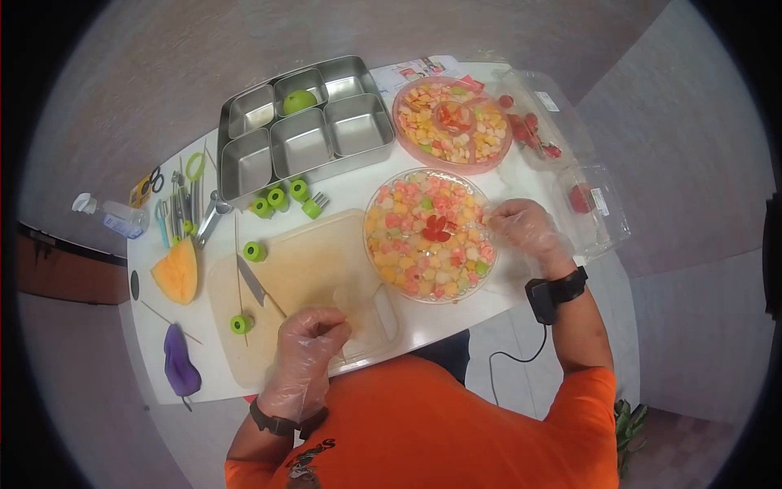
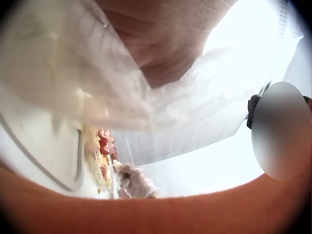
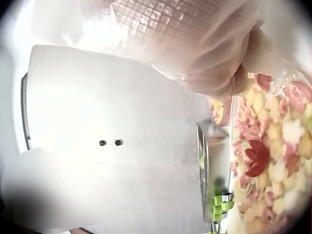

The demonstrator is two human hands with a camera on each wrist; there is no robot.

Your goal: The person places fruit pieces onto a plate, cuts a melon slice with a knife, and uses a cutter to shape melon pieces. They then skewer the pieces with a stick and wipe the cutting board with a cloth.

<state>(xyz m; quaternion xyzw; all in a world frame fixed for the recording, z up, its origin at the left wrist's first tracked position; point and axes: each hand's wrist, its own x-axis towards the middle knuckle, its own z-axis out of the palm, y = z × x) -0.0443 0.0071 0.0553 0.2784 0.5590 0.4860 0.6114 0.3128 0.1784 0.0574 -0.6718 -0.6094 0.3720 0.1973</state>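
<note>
My gloved right hand [image 1: 529, 232] is at the right rim of a round clear plate [image 1: 368, 259] of small cut fruit. Between thumb and fingers it pinches a small pale fruit piece [image 3: 263, 57]. Red petal-shaped slices [image 1: 438, 229] form a flower in the plate's middle. Over the front of the cutting board [image 1: 305, 253], my gloved left hand [image 1: 308, 350] has its fingers bent inward; I cannot tell whether they hold something. A knife [image 1: 254, 283] lies on the board with its handle end close to that hand. The left palm is hidden in the head view.
Behind stand a steel tray [image 1: 305, 175] with metal bins, one holding a green fruit [image 1: 299, 101], and a pink divided platter [image 1: 468, 169]. Green-handled cutters [image 1: 277, 200] lie by the board. At left are a melon wedge [image 1: 176, 273] and an eggplant [image 1: 181, 363]; clear boxes [image 1: 599, 208] stand right.
</note>
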